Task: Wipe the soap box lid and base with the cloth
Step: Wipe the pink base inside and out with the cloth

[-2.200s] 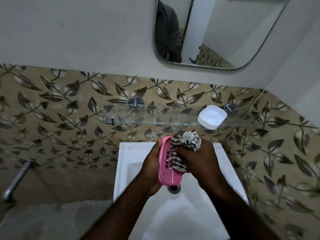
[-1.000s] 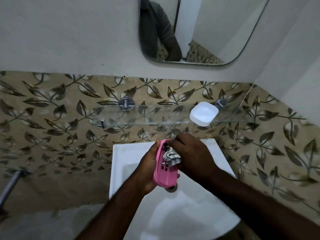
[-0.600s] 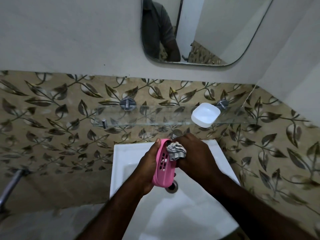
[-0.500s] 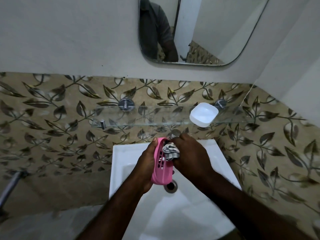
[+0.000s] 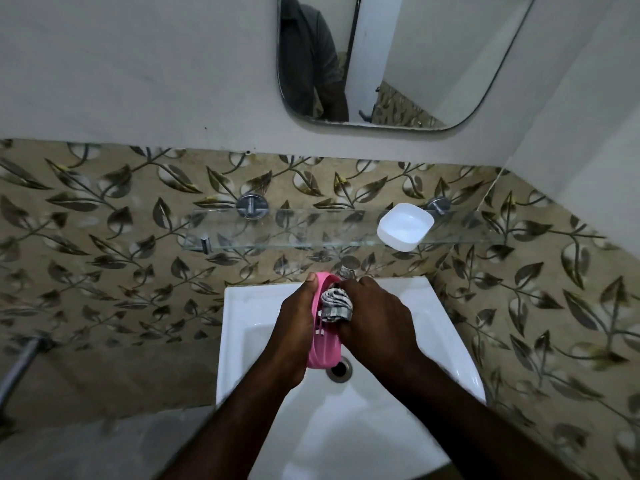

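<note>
Left hand grasps the pink half of the soap box. It is stood on edge over the sink, hollow side facing the right hand. The thumb hooks over the top rim and the palm lies along the back. My reading is that the hand braces the shell against the push of wiping. Held upright, the inside is exposed, and drips would fall toward the drain just below.

Right hand is clenched round the cloth, a striped rag bunched into a wad. The wad is pressed into the upper part of the hollow. A tight wad probably reaches rim and corners better than a flat rag.

Contents:
- Pink half: only the cloth is inside. Slots show below the wad (likely the draining base, though I can't be sure). No soap shows, but the wad hides the top end.
- White half: it sits open side up near the right end of the glass shelf, by the front edge, well apart from both hands. It looks empty. It is probably parked there to free both hands (wiped or not, I cannot tell).
</note>
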`<state>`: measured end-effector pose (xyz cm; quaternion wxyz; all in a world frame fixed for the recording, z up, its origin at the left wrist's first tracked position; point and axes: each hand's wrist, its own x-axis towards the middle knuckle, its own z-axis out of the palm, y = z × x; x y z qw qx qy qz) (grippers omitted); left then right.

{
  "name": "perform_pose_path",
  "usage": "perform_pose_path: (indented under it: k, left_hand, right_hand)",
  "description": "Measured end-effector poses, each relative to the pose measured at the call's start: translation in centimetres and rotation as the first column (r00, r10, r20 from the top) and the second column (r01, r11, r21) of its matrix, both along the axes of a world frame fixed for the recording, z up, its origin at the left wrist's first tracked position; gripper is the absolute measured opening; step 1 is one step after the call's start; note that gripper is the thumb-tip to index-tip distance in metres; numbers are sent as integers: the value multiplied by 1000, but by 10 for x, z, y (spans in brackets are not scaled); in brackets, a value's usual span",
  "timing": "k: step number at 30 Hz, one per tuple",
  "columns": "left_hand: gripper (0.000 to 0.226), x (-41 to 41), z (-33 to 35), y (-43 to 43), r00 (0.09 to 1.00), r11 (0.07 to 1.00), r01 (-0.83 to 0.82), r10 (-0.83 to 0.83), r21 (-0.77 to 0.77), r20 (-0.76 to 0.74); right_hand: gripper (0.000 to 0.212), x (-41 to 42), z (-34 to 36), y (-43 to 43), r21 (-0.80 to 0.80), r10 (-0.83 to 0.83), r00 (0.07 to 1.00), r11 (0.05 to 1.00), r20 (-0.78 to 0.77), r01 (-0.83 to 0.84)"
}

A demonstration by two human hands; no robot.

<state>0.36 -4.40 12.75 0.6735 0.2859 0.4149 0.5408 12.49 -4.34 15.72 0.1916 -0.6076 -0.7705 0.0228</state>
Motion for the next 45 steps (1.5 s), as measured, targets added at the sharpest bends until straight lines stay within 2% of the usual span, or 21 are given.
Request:
perform_pose_path:
  k: [2,5,7,9,10,11,13,14,16,19,22,24,26,28,30,32,34,39,40,42,45]
  left_hand:
    - [38,0,-3,-3,999,1000,1,-1,0,-50]
    - [37,-5,-4,-2,984,997,-82,80,-6,-158]
    - [31,-8,-5,0,965,994,-86,99,60,-242]
    - [30,-10,-6,-1,961,994,-63,83,84,-262]
    - [32,-10,-6,-1,961,995,-56,75,79,-266]
    - [34,-11,-7,-1,960,997,-48,65,68,-274]
    - [40,-11,-3,-1,965,999,-27,36,39,-259]
    - [43,-10,-1,0,970,999,-25,31,29,-241]
    - [47,-9,2,-1,975,998,-54,55,15,-215]
    - [46,-9,-5,-1,980,994,-106,99,-31,-170]
    - [38,-6,-15,-3,984,988,-134,124,-74,-131]
    - [34,-5,-18,-2,981,987,-153,145,-46,-130]
    - [32,-4,-17,-2,979,992,-127,124,-11,-163]
    - [33,-4,-17,-1,974,994,-106,103,-1,-202]
    - [36,-4,-16,1,974,994,-104,98,-22,-205]
    - [43,-7,-13,4,988,994,-90,81,-65,-133]
    - [51,-11,-9,8,998,993,-65,63,-101,-25]
    - [58,-7,-10,7,991,993,23,-7,-115,137]
    - [59,-6,-13,6,989,993,30,-14,-112,146]
    - [61,-11,-14,4,993,991,21,-5,-133,119]
    - [53,-18,-14,5,1000,993,-14,13,-121,-11]
  right_hand:
    - [19,5,-3,-4,-102,31,999,994,13,-30]
    - [11,4,-4,-11,-306,190,981,932,-42,-194]
    - [14,4,-6,-15,-479,241,951,823,-196,-307]
    - [13,12,-4,-11,-576,166,893,711,-419,-403]
    - [12,15,0,-9,-580,128,867,695,-482,-425]
    - [11,17,4,-6,-523,127,857,744,-499,-415]
    - [8,21,9,2,-241,198,911,924,-362,-297]
    - [12,20,11,4,-107,222,948,962,-229,-251]
    - [22,16,12,6,-50,233,972,971,-31,-235]
    - [23,11,2,0,-143,285,957,950,44,-277]
    - [6,8,-1,-5,-244,340,939,916,51,-318]
    - [17,6,-6,-9,-415,338,941,851,-35,-321]
    - [18,6,-11,-12,-579,207,947,753,-245,-314]
    - [21,6,-13,-10,-675,17,877,631,-480,-382]
    - [19,5,-7,-7,-677,-33,826,591,-563,-438]
    - [12,4,-3,-2,-607,6,795,642,-607,-468]
    - [22,4,0,2,-536,-15,745,703,-667,-467]
    - [14,-9,0,7,-409,-234,419,821,-877,-398]
    - [16,-9,0,7,-396,-230,403,826,-886,-401]
    - [20,-6,-1,2,-406,-150,503,795,-851,-450]
    - [10,4,-1,-8,-499,69,709,664,-701,-558]
